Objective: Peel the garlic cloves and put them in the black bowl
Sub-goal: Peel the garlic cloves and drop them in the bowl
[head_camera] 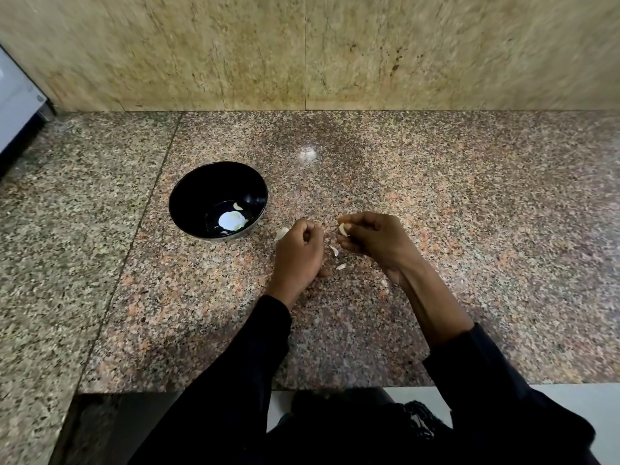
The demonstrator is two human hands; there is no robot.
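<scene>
- Head view: looked down on a speckled granite bench (436, 203) backed by a beige stone wall (302, 52).
- Right hand (375, 241) hovered just above the bench, fingertips pinching a pale garlic clove (343, 228).
- Left hand (298, 253) sat just beside the right, fingers curled into a loose fist; impossible to tell whether anything was held inside.
- Black bowl (188, 196) stood on the bench to the left of both hands, near the left hand but apart from it.
- Held a small peeled clove (237, 206) and a pale patch (231, 220) on its bottom, too bright to identify.
- Scraps of garlic skin (334, 250) lay on the bench between the hands, another piece (281, 233) at the left knuckles.
- Dark sleeves (255, 357) covered both forearms.
</scene>
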